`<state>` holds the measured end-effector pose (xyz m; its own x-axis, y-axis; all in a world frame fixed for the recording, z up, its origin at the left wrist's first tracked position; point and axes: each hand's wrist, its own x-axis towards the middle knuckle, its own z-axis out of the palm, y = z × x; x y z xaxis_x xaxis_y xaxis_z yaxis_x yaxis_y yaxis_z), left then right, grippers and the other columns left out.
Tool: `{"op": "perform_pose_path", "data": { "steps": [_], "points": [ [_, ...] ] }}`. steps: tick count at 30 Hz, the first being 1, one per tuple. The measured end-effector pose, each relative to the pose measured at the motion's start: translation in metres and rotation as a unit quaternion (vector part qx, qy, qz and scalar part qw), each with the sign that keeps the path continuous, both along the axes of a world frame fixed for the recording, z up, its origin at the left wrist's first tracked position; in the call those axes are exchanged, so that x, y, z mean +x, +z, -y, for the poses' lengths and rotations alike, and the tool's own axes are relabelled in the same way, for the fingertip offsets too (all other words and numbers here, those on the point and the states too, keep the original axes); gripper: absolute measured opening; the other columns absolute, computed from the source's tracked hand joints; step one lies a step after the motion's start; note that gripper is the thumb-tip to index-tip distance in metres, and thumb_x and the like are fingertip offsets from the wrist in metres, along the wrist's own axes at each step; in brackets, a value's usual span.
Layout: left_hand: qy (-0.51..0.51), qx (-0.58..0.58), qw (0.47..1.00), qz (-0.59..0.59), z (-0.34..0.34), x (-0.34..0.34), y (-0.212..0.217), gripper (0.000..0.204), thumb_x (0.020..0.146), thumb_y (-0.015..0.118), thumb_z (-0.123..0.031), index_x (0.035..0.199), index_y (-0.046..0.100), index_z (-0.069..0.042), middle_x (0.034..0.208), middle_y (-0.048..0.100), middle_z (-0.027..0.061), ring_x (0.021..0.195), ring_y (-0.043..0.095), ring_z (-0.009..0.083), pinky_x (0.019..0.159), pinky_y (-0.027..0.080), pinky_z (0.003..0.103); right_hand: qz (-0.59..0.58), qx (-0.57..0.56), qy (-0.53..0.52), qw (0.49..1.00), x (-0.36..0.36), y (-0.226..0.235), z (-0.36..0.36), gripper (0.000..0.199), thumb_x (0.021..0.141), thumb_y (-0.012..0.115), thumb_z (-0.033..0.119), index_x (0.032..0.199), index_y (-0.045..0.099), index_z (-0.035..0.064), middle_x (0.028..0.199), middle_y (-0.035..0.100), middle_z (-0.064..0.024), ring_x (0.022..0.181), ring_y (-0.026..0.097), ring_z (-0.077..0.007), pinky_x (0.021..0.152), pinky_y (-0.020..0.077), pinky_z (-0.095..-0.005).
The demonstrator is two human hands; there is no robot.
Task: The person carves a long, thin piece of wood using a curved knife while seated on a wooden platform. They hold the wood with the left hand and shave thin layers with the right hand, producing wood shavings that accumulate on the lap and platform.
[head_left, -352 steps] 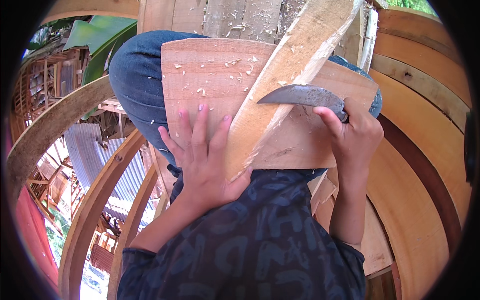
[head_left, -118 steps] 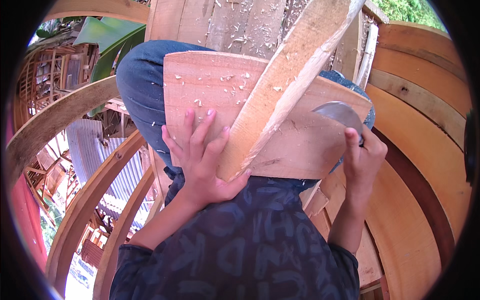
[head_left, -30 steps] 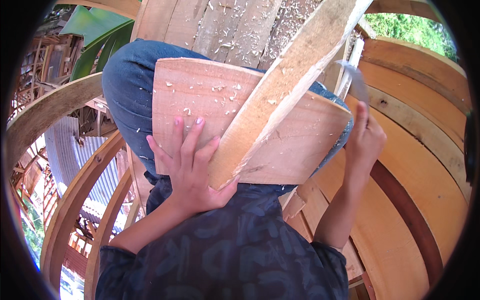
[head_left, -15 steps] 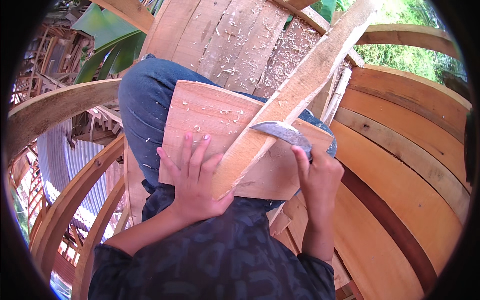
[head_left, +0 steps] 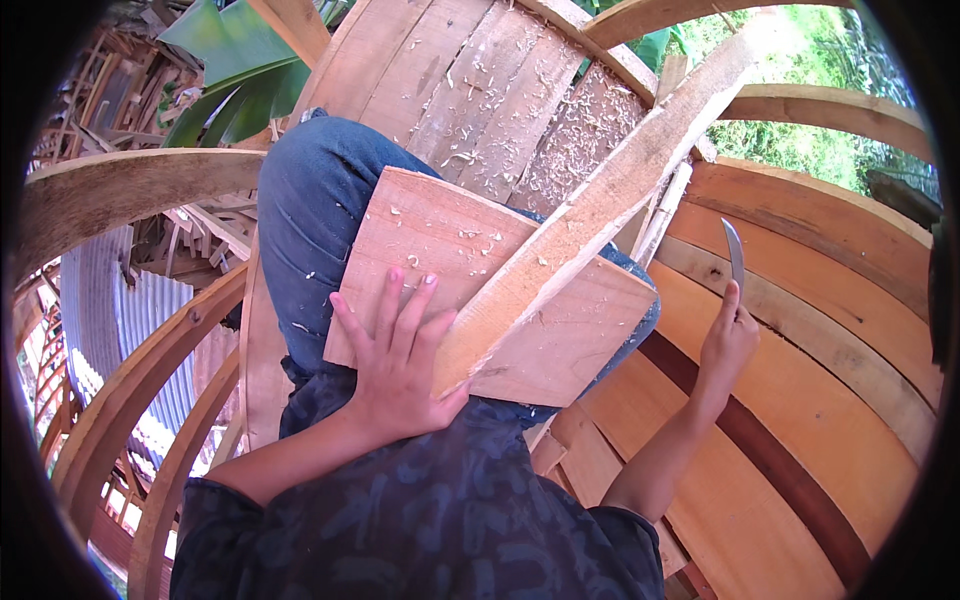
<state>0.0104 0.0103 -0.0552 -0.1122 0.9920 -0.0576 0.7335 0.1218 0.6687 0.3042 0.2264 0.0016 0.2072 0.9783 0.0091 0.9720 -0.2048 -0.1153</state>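
Observation:
A long, rough-faced wooden plank (head_left: 590,225) slants from my waist up to the far right. It lies across a flat wooden board (head_left: 440,225) on my lap, dotted with shavings. My left hand (head_left: 400,365) grips the plank's near end between thumb and forefinger, its other fingers spread flat on the board. Off to the right, my right hand (head_left: 727,345) is closed around a curved knife (head_left: 735,250). The blade points up and away, well apart from the plank. Its handle is hidden in my fist.
Curled shavings cover the plank floor (head_left: 470,110) ahead. Orange-brown side planks (head_left: 800,370) curve along the right. Bent wooden ribs (head_left: 140,385) rise on the left, with corrugated metal sheets (head_left: 150,330) and scrap wood beyond. A large green leaf (head_left: 240,75) hangs at the far left.
My right hand has swung right, lifting the curved knife off the plank; its blade now points upward. My left hand keeps its grip on the plank's near end. The view has shifted slightly.

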Motion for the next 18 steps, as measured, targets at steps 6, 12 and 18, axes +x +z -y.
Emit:
{"op": "perform_pose_path", "data": {
  "steps": [6, 12, 18],
  "points": [
    [-0.009, 0.008, 1.000, -0.001, -0.001, 0.007, 0.003, 0.077, 0.063, 0.077, -0.030, 0.126, 0.042, -0.002, 0.148, 0.032, 0.0198, 0.144, 0.017, 0.0434, 0.101, -0.008, 0.078, -0.049, -0.044, 0.200, 0.978, -0.066, 0.017, 0.070, 0.056, 0.091, 0.060, 0.048, 0.062, 0.056, -0.0003, 0.049, 0.049, -0.0147, 0.043, 0.049, -0.0256, 0.046, 0.0390, -0.0378],
    [-0.033, -0.001, 0.999, 0.001, -0.003, 0.005, 0.007, 0.076, 0.064, 0.075, -0.028, 0.125, 0.038, -0.001, 0.145, 0.032, 0.0233, 0.142, 0.017, 0.0479, 0.105, -0.008, 0.074, 0.062, -0.068, 0.330, 0.939, -0.100, 0.001, 0.064, 0.053, 0.084, 0.066, 0.053, 0.060, 0.055, 0.0068, 0.052, 0.055, -0.0126, 0.044, 0.057, -0.0304, 0.041, 0.0419, -0.0378],
    [-0.030, 0.008, 0.999, -0.007, -0.003, 0.006, 0.004, 0.075, 0.065, 0.075, -0.027, 0.124, 0.037, 0.000, 0.145, 0.032, 0.0241, 0.142, 0.017, 0.0486, 0.105, -0.008, 0.073, 0.040, -0.048, 0.343, 0.937, -0.098, -0.009, 0.076, 0.053, 0.083, 0.066, 0.053, 0.059, 0.054, 0.0075, 0.048, 0.052, -0.0098, 0.043, 0.056, -0.0285, 0.041, 0.0415, -0.0362]
  ]
}}
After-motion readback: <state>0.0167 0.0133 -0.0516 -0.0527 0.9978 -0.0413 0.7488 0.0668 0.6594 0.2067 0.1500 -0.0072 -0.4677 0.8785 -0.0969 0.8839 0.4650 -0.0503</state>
